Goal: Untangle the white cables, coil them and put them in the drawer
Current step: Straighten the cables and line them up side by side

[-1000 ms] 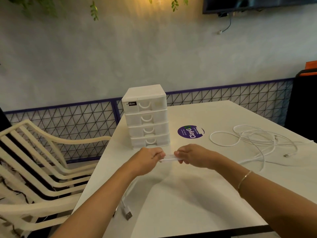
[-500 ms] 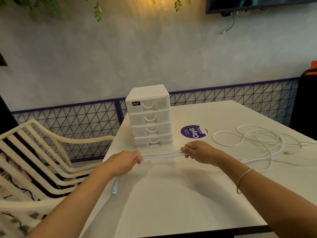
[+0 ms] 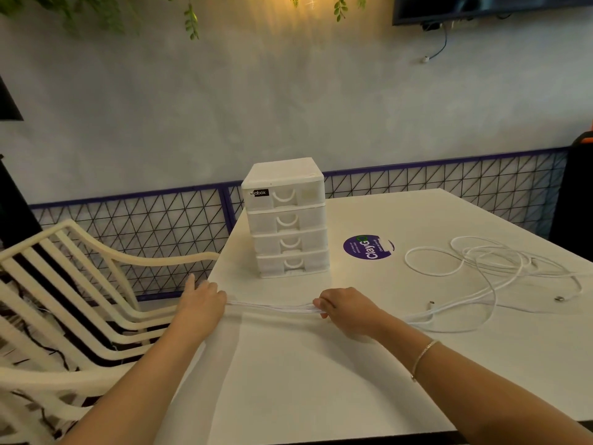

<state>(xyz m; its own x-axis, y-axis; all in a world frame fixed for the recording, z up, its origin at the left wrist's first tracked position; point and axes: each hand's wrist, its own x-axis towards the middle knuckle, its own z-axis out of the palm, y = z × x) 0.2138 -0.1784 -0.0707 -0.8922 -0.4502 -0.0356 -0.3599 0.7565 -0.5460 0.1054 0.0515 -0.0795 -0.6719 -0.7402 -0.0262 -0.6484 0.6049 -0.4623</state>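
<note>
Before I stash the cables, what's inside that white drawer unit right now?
Cannot tell. All four drawers of the drawer unit are closed and their frosted fronts hide any contents. On the table, the white cables lie outside.

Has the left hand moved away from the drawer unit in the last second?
Yes. The left hand has slid out to the left, from in front of the drawer unit to the table's left edge, stretching the white cable.
</note>
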